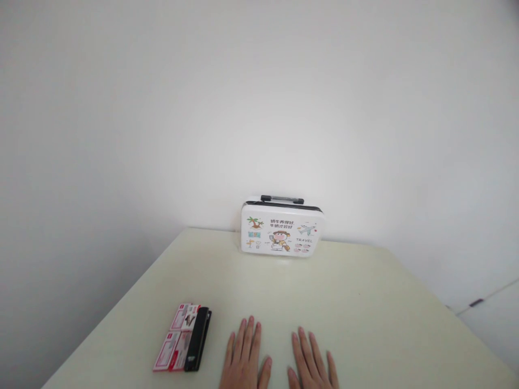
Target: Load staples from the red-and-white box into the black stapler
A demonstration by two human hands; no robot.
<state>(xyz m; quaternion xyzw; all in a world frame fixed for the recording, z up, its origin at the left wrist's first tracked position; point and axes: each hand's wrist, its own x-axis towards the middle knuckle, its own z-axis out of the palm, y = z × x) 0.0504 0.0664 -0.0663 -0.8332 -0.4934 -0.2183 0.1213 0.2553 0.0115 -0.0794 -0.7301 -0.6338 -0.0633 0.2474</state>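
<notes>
My left hand (244, 356) lies palm down on the table near its front edge, fingers stretched out and holding nothing. Beside it, also flat with fingers apart, is my right hand (311, 362). To the left of my left hand, not touching it, lies a black stapler (198, 339). Against the stapler's left side are two small red-and-white boxes, a farther one (184, 317) and a nearer one (172, 351), that look like staple boxes.
A white case (281, 229) with a black-ended handle and cartoon travel prints stands upright at the back of the pale table (348, 302), close to the wall (259, 108). A thin cable with a dark piece (476, 303) hangs beyond the right edge.
</notes>
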